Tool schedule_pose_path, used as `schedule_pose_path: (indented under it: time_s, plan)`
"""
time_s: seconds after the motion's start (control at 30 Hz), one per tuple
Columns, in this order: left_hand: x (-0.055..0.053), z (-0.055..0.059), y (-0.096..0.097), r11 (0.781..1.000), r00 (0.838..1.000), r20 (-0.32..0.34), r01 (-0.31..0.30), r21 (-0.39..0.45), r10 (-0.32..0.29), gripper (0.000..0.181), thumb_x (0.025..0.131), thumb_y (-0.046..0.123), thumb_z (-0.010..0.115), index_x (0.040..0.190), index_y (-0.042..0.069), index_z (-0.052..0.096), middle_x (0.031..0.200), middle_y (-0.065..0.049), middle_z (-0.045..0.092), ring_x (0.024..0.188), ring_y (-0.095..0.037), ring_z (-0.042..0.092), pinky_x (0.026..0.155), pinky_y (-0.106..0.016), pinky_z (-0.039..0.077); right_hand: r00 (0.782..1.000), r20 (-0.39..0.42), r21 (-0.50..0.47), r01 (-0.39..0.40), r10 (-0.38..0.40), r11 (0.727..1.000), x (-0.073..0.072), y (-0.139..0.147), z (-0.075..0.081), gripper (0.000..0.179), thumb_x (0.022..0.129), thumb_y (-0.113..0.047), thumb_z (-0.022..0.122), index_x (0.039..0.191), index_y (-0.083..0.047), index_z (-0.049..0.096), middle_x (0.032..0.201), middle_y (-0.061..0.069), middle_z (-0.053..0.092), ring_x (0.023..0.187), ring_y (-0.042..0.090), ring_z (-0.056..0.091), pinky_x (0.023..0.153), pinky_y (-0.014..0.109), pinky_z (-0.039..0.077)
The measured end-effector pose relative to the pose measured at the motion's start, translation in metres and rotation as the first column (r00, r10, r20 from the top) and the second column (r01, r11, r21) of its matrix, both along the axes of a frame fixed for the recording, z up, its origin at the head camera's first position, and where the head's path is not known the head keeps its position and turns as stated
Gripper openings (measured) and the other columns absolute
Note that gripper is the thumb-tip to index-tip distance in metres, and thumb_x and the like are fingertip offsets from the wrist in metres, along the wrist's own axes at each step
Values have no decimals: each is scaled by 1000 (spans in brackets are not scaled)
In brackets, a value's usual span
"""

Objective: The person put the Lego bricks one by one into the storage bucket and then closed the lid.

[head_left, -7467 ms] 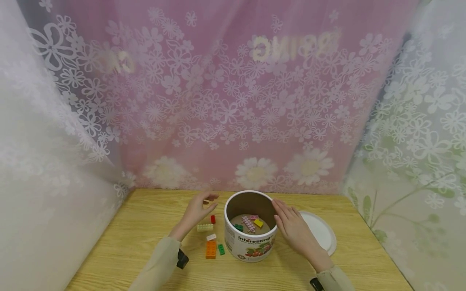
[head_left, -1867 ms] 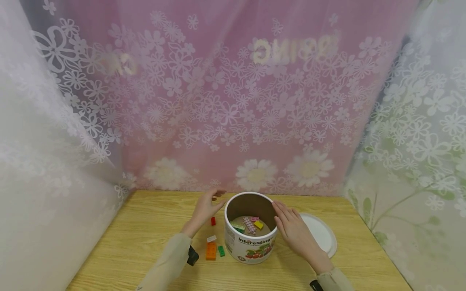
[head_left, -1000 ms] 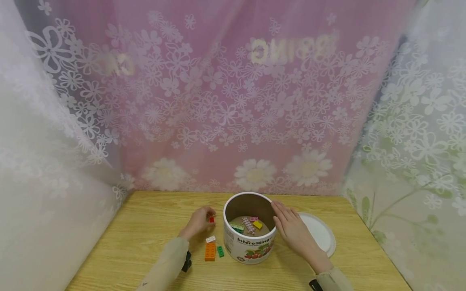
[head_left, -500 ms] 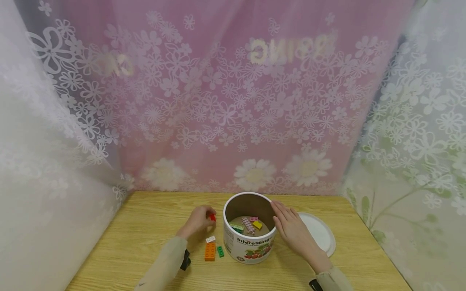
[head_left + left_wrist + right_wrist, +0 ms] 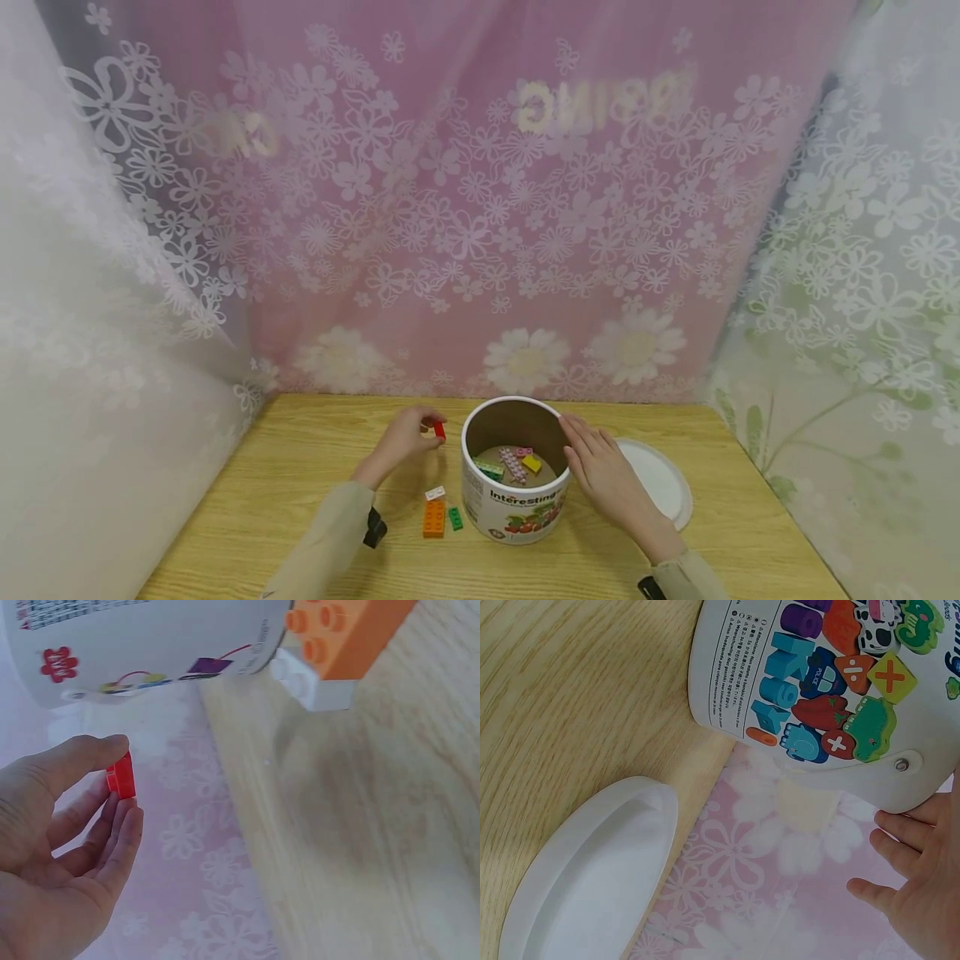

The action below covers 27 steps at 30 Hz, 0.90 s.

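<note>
My left hand (image 5: 405, 435) pinches a small red toy brick (image 5: 121, 777) between thumb and fingertips, raised off the table to the left of a round white tub (image 5: 517, 517). With its fingers laid straight along the tub's right rim, my right hand (image 5: 611, 475) rests on it. Inside the open tub lie a pink studded strip (image 5: 513, 465), a yellow brick (image 5: 532, 463), a small pink brick (image 5: 524, 452), and a pale green brick (image 5: 489, 467) over a dark green one. Left of the tub are a white brick (image 5: 435, 493), an orange brick (image 5: 433, 518) and a green brick (image 5: 456, 518) on the table.
A round white lid (image 5: 660, 483) lies upturned on the wooden table (image 5: 315, 483) to the right of the tub, partly behind my right forearm. A pink flowered curtain (image 5: 465, 208) hangs along the table's far edge, with pale curtains on both sides.
The pale yellow-green brick went from the table into the tub earlier. My left hand then took the red brick and lifted it from the table. The right hand stays at the rim.
</note>
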State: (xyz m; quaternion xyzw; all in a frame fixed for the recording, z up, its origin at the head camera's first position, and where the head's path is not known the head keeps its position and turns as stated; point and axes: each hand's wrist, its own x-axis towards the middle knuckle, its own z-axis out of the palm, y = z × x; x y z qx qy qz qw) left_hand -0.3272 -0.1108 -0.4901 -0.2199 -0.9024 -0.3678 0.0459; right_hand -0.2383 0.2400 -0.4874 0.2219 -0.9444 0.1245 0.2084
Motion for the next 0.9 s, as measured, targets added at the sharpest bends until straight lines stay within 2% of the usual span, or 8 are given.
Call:
schedule_pose_path:
  time_s: [0.17,0.4,0.5,0.63,0.77,0.9]
  plan:
    - [7,15,-1,1000,999,-18,-26,9,26,24,86,5,81,109,6,74,104,-9,68,95,-30,67,86,-44,59,1000,6,-5,2,-2,1000,1,0,0,51,109,-28,45,155,-5,40,157,13,43,144,32,41,117,59,31]
    - [11,31,-1,1000,998,-57,9,20,-8,28,88,10,80,114,6,73,105,-8,72,99,-33,68,90,-47,58,1000,-5,-12,-2,2,1000,1,-1,1,51,108,-24,49,154,-4,42,157,13,44,144,32,42,116,59,32]
    - [16,41,1,1000,998,-55,8,23,-7,29,88,11,80,117,7,73,106,-8,71,100,-33,68,91,-47,57,1000,-8,-8,-2,1,1000,1,-1,1,51,107,-22,50,154,-4,42,157,13,44,144,32,42,116,59,32]
    - [24,52,7,1000,996,-89,22,15,-20,30,88,11,80,117,6,73,107,-9,69,98,-31,68,89,-46,59,1000,-14,0,-1,1,1000,1,-1,1,51,107,-22,50,154,-4,42,156,13,44,143,32,43,116,59,33]
    - [29,59,15,998,993,-109,48,30,-45,31,88,11,80,117,3,73,109,-13,70,98,-32,68,88,-47,59,1000,-24,1,-5,5,1000,1,-1,1,50,108,-23,49,154,-4,42,156,14,45,143,33,43,116,59,33]
    - [31,60,24,997,991,-119,72,38,-67,31,88,12,79,118,3,73,109,-12,70,99,-31,68,89,-47,58,1000,-27,-3,-6,6,1000,2,-1,1,50,109,-26,45,154,-4,42,156,14,45,143,33,43,115,59,33]
